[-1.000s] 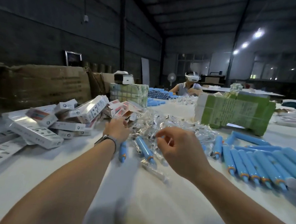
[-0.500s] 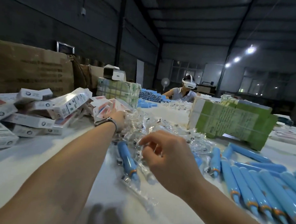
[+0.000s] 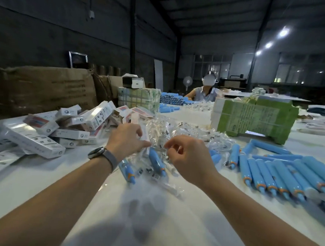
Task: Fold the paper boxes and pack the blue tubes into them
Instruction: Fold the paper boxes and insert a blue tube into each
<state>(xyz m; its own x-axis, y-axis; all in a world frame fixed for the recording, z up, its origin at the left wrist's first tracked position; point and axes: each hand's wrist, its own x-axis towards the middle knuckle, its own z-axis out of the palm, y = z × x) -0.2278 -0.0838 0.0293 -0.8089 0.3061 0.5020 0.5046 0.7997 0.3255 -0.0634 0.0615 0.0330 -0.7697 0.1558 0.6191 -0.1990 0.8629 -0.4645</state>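
Reaching into the clear wrappers beside the heap of paper boxes (image 3: 76, 125), a flat carton and a bagged tube to be sorted out.

At far left, packed boxes piled on the table (image 3: 170, 228); best taken one flat at a time, squared up along its creases before any tube goes in. Next, left hand (image 3: 125, 139) stretched forward, watch (image 3: 101, 154) on the wrist, fingertips pinching what looks like a flat carton at the edge of the clear bags (image 3: 176, 131). Under and between the hands, a blue tube (image 3: 156, 161) lying in its wrapper, another just left of it. Right hand (image 3: 189, 156) raised, fingers curled, thumb and forefinger nipped together, seemingly on film, though hard to tell. Worth gripping film only, not crushing tube. At right, loose blue tubes (image 3: 280, 172) in a row.
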